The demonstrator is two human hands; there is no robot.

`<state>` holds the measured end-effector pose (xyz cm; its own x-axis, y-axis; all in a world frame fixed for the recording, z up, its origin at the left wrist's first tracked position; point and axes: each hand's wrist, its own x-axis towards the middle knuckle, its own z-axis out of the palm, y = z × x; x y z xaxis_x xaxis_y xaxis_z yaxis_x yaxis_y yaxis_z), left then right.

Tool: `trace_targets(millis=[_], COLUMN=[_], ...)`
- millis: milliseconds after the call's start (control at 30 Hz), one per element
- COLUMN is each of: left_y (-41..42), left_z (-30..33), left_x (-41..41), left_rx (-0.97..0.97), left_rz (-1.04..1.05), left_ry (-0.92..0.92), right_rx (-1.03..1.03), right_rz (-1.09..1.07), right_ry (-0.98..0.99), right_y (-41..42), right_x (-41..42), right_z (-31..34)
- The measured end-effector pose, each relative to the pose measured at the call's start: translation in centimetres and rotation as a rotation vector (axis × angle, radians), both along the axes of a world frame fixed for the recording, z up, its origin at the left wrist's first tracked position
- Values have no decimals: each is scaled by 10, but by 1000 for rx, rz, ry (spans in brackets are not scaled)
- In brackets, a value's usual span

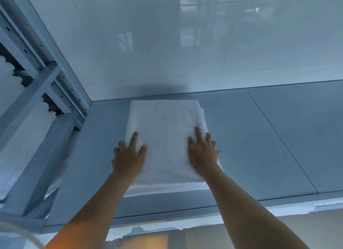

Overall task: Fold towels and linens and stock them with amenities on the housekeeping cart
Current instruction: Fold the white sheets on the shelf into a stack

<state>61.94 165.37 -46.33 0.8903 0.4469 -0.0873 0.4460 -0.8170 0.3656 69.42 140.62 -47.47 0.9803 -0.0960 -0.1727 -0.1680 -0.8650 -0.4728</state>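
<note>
Nearest, the front lip of the grey flat shelf board [259, 146], with ragged white wrapping along its edge. My two bare forearms reach over it.

Left hand [129, 158]: fingers spread and straight, laid flat on the left side of the folded white cloth bundle [165, 137], outer fingers hanging off its edge. It grasps nothing, just presses. Right hand [203, 154]: same posture, fingers splayed, flat on the right side of the bundle, not curled round it.

The bundle lies on the shelf board, long axis running away from me, near end close to the front lip, far end just short of the glossy white tiled wall [167, 44]. Layers show stepped along the right and near edges, so the stack is not quite square.

Left of it, a pale metal rack upright with bolt holes [46, 85]; white linen sits stacked behind the frame.

Judgement: the fold looks finished; this is the smoothing or seating step. The next move calls for even pressure from both palms to slide or square the bundle without the top layer creeping.
</note>
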Motion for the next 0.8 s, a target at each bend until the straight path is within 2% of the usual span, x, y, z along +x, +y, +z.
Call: trace_targets(millis=[100,167,400,800], left_y=[7,11,7,-64], left_z=[-2,-1,4,6], left_x=[2,1,-7,-95], left_rx=[-251,-334,-351,-377], left_rz=[23,33,1,29], left_ry=[-82,-121,-58,-49], right_rx=[92,103,93,110], right_rz=[-8,-5,29,10], right_ry=[41,45,40,11], right_y=[1,0,-12,-78], right_x=[2,3,-3,-95], right_z=[-2,-1,-2,0])
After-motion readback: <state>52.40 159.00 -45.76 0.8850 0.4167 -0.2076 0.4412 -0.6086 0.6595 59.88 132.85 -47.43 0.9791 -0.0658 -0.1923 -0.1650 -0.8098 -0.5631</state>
